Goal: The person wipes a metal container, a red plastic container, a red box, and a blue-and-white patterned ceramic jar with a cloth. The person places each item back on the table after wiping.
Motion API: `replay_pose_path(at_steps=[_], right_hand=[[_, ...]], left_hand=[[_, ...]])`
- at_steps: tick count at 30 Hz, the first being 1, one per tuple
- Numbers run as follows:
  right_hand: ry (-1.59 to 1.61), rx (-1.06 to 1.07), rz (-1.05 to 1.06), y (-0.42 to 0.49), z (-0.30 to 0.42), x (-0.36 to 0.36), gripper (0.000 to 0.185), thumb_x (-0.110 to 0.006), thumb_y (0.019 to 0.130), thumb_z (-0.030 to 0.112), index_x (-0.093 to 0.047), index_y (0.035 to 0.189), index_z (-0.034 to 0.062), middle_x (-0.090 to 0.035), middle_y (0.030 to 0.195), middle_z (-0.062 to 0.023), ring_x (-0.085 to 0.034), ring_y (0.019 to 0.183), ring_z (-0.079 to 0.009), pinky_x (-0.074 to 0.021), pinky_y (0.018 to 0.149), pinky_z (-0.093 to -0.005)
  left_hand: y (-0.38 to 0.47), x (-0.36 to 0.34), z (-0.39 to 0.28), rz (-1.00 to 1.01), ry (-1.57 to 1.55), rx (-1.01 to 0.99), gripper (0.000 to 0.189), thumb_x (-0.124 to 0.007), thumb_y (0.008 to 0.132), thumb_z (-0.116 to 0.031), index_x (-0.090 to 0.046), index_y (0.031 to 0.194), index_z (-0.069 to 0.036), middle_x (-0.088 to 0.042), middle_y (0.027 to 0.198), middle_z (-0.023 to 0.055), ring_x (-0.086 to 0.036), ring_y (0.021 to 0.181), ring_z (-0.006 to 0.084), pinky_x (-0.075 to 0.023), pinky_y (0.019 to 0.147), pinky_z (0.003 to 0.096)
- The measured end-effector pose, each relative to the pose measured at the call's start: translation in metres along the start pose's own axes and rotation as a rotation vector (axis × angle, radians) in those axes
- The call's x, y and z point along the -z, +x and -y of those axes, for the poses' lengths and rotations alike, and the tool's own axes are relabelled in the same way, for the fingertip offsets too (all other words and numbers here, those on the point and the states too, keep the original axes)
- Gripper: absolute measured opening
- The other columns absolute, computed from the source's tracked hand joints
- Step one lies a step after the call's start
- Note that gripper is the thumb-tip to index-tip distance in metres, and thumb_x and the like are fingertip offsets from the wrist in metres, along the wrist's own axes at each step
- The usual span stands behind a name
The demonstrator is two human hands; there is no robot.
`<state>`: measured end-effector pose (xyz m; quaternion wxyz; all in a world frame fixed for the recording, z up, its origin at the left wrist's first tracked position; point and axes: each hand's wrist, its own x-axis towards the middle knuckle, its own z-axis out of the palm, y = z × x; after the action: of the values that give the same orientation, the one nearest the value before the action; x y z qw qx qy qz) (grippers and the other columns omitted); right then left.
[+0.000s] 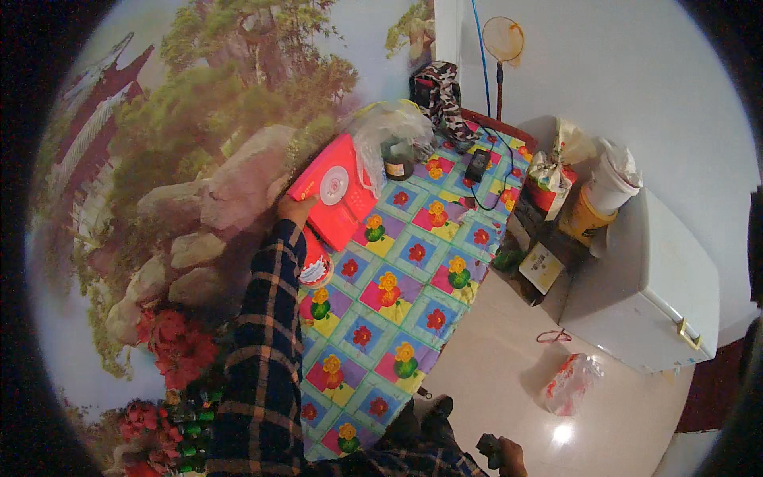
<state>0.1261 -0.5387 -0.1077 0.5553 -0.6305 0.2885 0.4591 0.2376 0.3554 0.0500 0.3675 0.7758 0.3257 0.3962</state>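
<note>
My left hand (pixel 296 208) reaches along the wall and holds the near left edge of a flat red box (pixel 334 220). A pale round emblem marks the box, which leans at the wall side of the table. Just below that hand stands a red container (pixel 315 262) with a white label, partly covered by my plaid sleeve. At the bottom of the view, my right hand (pixel 511 458) grips a dark, crumpled item, seemingly a cloth (pixel 490 447), low over the floor beside the table. Behind the box are a translucent plastic bag (pixel 372 128) and a dark jar (pixel 398 167).
A flowered tablecloth (pixel 411 280) covers the table. A black power adapter (pixel 477 165) with its cord and a camouflage cloth (pixel 444 89) lie at its far end. To the right are stacked buckets (pixel 608 185), a white chest freezer (pixel 644 298) and a plastic bag (pixel 573 381) on the floor.
</note>
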Motion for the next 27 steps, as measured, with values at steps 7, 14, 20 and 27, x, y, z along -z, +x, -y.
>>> replay_pose_path(at_steps=[7,14,20,27], right_hand=[[-0.005,0.33,0.142,-0.006,-0.015,0.025,0.023,-0.066,0.099,0.03,-0.071,0.094,0.0081,-0.075,0.093,-0.0195,-0.069,0.078,-0.0323,-0.0532,0.065,-0.0439],[-0.508,0.485,0.058,-0.035,0.059,-0.005,0.033,-0.066,0.103,0.036,-0.073,0.101,0.0037,-0.075,0.085,-0.0093,-0.07,0.073,-0.0251,-0.0533,0.064,-0.0385],[-0.137,0.579,0.246,-0.058,0.108,-0.036,0.043,-0.06,0.109,0.04,-0.072,0.116,-0.0005,-0.074,0.095,-0.0081,-0.066,0.079,-0.0161,-0.0508,0.068,-0.0325],[-0.099,0.952,0.207,-0.089,0.221,-0.115,0.04,-0.076,0.1,0.02,-0.063,0.132,-0.0008,-0.065,0.12,-0.0103,-0.068,0.093,-0.0218,-0.0628,0.072,-0.035]], left_hand=[[-0.062,-0.036,-0.139,-0.003,0.058,0.156,0.042,-0.091,0.082,-0.021,-0.078,0.117,-0.001,-0.082,0.109,0.0125,-0.077,0.099,0.0222,-0.0588,0.088,0.0384],[-0.088,0.021,-0.156,0.01,-0.275,0.207,0.039,-0.086,0.086,-0.02,-0.078,0.12,-0.002,-0.081,0.113,0.0106,-0.077,0.099,0.0212,-0.0586,0.087,0.037],[-0.201,0.064,-0.235,-0.022,-0.297,0.244,0.04,-0.08,0.098,-0.027,-0.074,0.128,-0.001,-0.077,0.12,0.0058,-0.071,0.105,0.0156,-0.0559,0.092,0.0343],[-0.357,0.013,-0.24,0.184,-0.78,0.574,0.042,-0.076,0.102,-0.04,-0.071,0.125,-0.005,-0.071,0.113,0.0005,-0.065,0.099,0.012,-0.0538,0.086,0.033]])
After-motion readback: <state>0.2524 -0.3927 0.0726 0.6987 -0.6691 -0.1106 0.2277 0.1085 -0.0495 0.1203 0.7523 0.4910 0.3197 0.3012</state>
